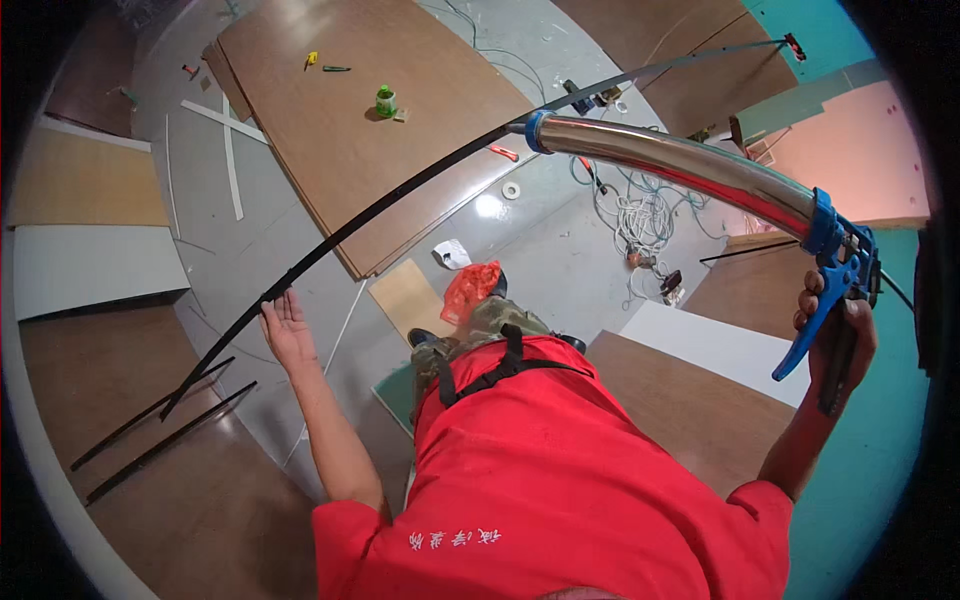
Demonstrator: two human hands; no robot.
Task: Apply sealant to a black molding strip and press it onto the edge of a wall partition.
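Touching black strip [392, 197], long axis 8-to-2 o'clock, with nearer, uncurled left hand [290, 328]; gripping caulking gun [680, 163] in right hand [856, 338].

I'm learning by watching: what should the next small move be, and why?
Probably steady the nozzle against the long black strip before squeezing: its tip appears at the strip, though contact is unclear; the right hand grips the caulking gun with fingers at the blue trigger, and the left hand, palm up, is at the strip.
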